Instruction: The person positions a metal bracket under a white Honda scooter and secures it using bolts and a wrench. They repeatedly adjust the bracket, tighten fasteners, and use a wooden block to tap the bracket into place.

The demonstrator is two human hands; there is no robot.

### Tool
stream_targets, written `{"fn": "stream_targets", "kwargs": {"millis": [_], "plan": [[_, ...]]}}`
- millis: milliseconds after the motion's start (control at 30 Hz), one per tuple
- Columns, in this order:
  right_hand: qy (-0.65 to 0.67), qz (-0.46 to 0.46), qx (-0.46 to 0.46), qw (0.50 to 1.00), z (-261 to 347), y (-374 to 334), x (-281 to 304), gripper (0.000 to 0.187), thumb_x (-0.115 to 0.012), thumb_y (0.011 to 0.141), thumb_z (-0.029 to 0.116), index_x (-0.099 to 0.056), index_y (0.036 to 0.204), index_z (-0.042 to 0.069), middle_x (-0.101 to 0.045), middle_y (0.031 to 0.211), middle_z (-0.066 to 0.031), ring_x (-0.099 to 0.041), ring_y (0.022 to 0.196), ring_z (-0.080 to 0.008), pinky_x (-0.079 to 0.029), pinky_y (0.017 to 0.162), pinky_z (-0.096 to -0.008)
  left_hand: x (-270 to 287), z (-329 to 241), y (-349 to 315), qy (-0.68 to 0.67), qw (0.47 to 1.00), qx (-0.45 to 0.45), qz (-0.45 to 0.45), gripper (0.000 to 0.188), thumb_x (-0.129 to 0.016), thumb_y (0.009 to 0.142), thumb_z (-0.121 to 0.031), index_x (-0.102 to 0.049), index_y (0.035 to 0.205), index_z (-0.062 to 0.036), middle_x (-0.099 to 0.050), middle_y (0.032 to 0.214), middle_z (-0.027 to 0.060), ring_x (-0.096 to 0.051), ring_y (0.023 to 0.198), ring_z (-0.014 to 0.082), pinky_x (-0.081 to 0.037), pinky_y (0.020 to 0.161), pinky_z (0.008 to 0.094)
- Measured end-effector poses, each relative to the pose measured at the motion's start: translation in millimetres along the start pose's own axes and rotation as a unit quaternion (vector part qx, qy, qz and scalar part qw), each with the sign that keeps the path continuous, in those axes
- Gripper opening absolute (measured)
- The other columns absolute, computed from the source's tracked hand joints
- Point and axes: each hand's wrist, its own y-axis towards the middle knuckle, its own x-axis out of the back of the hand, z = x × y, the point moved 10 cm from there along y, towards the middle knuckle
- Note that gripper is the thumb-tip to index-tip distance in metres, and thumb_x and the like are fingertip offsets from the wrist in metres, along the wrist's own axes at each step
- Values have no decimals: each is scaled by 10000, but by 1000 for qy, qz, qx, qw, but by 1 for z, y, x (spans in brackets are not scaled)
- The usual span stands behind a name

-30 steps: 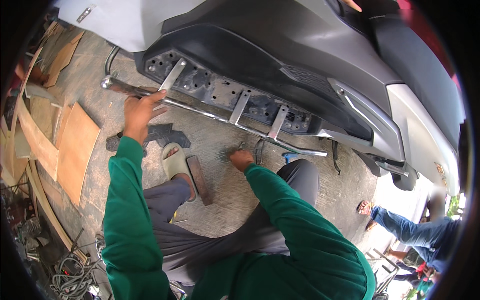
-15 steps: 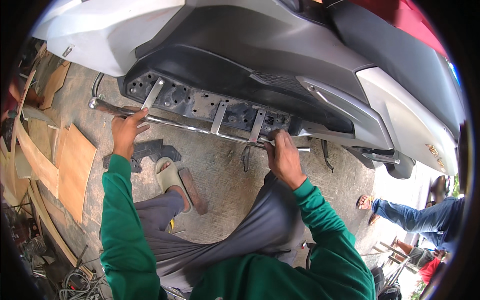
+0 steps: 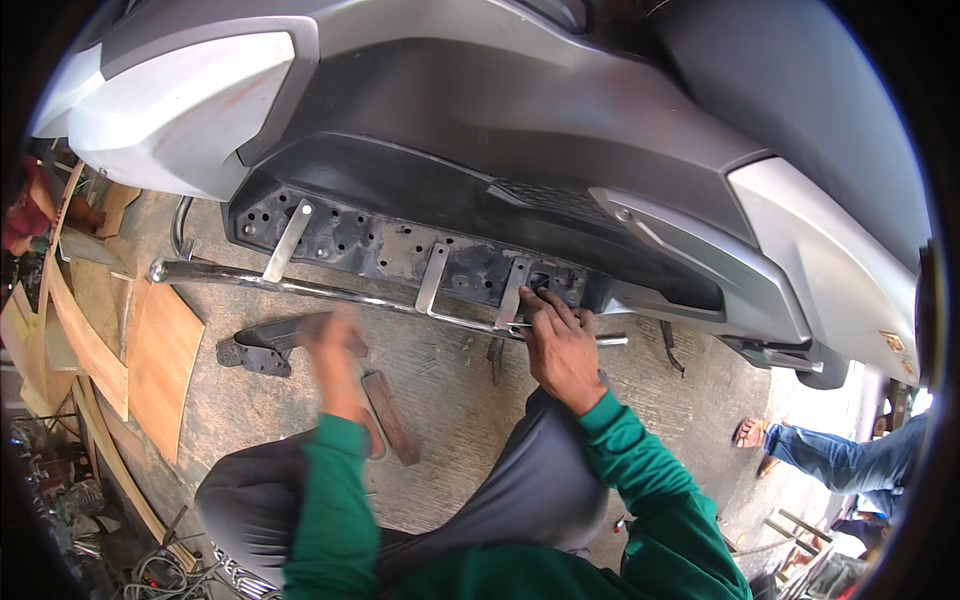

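Across the middle of the frame in the head view, a shiny metal bar [image 3: 370, 300] lies with its long axis running left to right, dropping slightly toward the right. Its thicker, rounded end points to the left edge of the frame; its narrower end points right, coming out just past the right hand [image 3: 562, 340]. A curved tube [image 3: 180, 228] rises near the rounded end. Three flat brackets stand along the bar: the left bracket [image 3: 288, 242] leans up and to the right, while the middle bracket [image 3: 432, 278] and the right bracket [image 3: 512, 295] lean the same way but more steeply. Their upper ends lie over a dark, holed plate [image 3: 378, 245] low on the side of a grey and white motorbike [image 3: 450, 110], which fills the upper frame.

The right hand is at the right bracket, its fingers bent and close together over the bracket's edge and the bar; whether it grips anything cannot be told. The left hand [image 3: 335, 365], left of centre, is blurred, so how far open it is and whether it holds something cannot be told. It appears in front of a black part [image 3: 265, 345] on the concrete floor [image 3: 460, 430], near a brown rectangular block [image 3: 392, 420]. Wooden boards [image 3: 165, 365] fill the left side, and another person's leg in jeans [image 3: 830, 455] enters from the right.
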Motion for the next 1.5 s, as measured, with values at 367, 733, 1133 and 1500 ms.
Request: {"fn": "stream_targets", "kwargs": {"millis": [367,733,1133,1500], "plan": [[10,24,-4,1000,0,4,-1,231,-754,893,97,-644,1095,81,-636,1537,-77,-608,1392,-292,-451,977,-478,-196,113,-39,-364,896,189,172,226,-736,1056,-281,-654,1027,-72,-665,993,71,-677,983,240,-569,967,471],[2,32,0,999,0,8,-7,237,-807,805,83,-633,961,127,-659,1521,-86,-641,1385,-276,-462,932,-458,-191,110,-35,-413,882,126,190,172,-658,1065,-215,-706,968,-81,-731,951,92,-707,969,257,-561,978,484],[-9,46,8,999,0,8,-6,186,-763,799,72,-638,923,132,-673,1507,-117,-660,1383,-282,-466,919,-440,-142,99,15,-340,925,133,104,137,-810,947,-179,-715,940,-82,-668,778,53,-683,835,242,-544,944,517],[6,32,14,999,-3,7,-7,232,-804,799,117,-657,976,140,-663,1521,-114,-658,1386,-265,-483,881,-406,-136,118,22,-369,906,175,110,94,-738,878,-54,-724,960,-9,-662,818,88,-664,843,254,-539,975,467]]}}
